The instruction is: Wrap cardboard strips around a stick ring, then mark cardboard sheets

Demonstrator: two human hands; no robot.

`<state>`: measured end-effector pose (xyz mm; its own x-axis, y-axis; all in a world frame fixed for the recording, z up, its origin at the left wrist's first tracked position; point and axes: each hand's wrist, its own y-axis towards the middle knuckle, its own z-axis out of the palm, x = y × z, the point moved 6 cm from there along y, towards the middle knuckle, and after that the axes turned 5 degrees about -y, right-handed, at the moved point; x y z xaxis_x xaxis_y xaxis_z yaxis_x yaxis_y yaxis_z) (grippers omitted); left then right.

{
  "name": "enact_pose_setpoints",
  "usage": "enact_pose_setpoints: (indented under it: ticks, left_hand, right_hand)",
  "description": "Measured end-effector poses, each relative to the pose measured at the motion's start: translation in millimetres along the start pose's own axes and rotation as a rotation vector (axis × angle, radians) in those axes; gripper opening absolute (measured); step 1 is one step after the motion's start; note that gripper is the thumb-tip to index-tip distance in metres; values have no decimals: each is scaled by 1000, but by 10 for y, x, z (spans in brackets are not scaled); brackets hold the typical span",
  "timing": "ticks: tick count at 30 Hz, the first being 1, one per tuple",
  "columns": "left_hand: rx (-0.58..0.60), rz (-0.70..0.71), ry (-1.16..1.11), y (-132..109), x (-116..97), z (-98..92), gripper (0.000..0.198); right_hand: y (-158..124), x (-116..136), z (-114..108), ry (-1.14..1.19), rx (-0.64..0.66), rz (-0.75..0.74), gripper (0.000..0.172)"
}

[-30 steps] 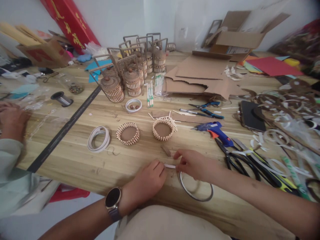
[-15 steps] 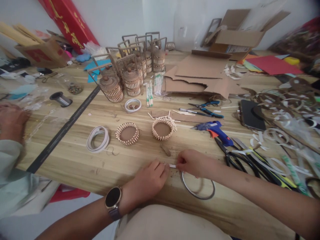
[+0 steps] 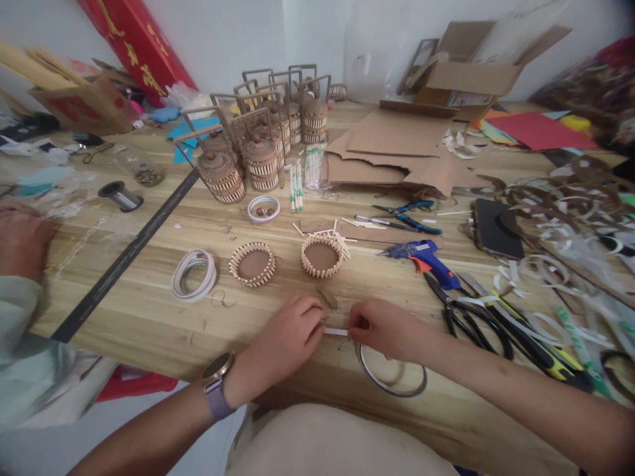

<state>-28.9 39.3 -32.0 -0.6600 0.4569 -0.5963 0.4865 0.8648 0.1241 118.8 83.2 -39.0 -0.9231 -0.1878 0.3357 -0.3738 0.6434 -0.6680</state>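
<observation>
A narrow white strip [image 3: 336,332] spans the small gap between my two hands, just above the tabletop. My left hand [image 3: 294,336], with a watch on its wrist, has its fingers closed on the strip's left end. My right hand [image 3: 373,325] pinches the other end. From under the right hand a thin dark-edged white loop [image 3: 394,391] curves toward the table's front; whether it joins the strip is hidden. A scrap of brown strip [image 3: 327,297] lies just beyond the hands. Farther off sit two round trays edged with short wooden sticks, a left one [image 3: 253,266] and a right one [image 3: 321,256].
A roll of white tape [image 3: 194,276] lies to the left. On the right are a blue glue gun [image 3: 421,258], pliers [image 3: 409,215], black-handled scissors [image 3: 464,317] and a phone [image 3: 497,228]. Several lidded stick baskets [image 3: 262,162] stand behind. Another person's hand [image 3: 22,241] rests at far left.
My left hand has shifted slightly left and its wrist has turned, so more of the white strip shows between the hands. My right hand has hardly moved.
</observation>
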Motion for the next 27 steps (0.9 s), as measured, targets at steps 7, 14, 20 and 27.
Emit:
enact_pose_setpoints:
  ticks: [7,14,20,27]
  left_hand:
    - [177,-115,-146,173,-54,77,12]
    - [247,-406,-414,206,7,153,10]
    - [177,-545,-650,195,-44,138,10]
    - [186,-560,-729,188,-139,142,13]
  right_hand:
    - [-134,105,-30,-49,-110,-60,11]
    - [-336,183,-29,-177,-153,-36,15]
    - [-516,320,91,-553,-389,-84,12]
    - [-841,355,109,-638,-973,-376,21]
